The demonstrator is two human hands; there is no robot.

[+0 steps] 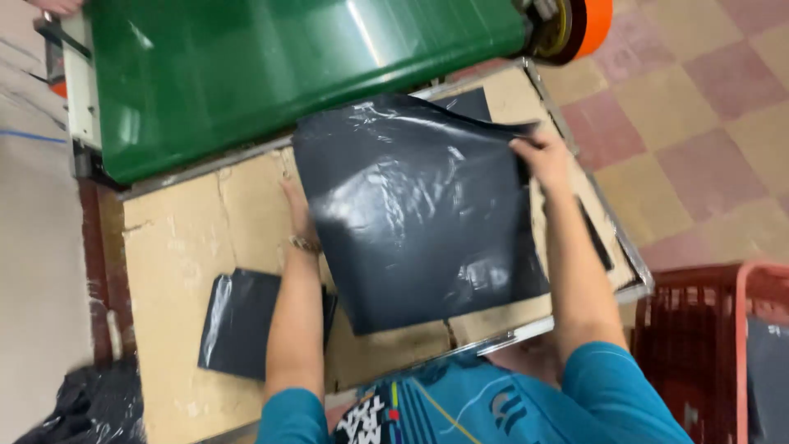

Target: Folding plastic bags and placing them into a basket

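Head view shows a large black plastic bag (419, 214) lying on a cardboard-covered table (177, 238), just below a green conveyor belt (246, 66). Right hand (542, 160), arm stretched forward, pinches the bag's upper right corner. Left hand (297, 215) lies at the bag's left edge, fingers hidden beneath it, grip unclear. A smaller folded black bag (234, 325) sits under the left forearm. A red basket (707, 353) stands to the right.
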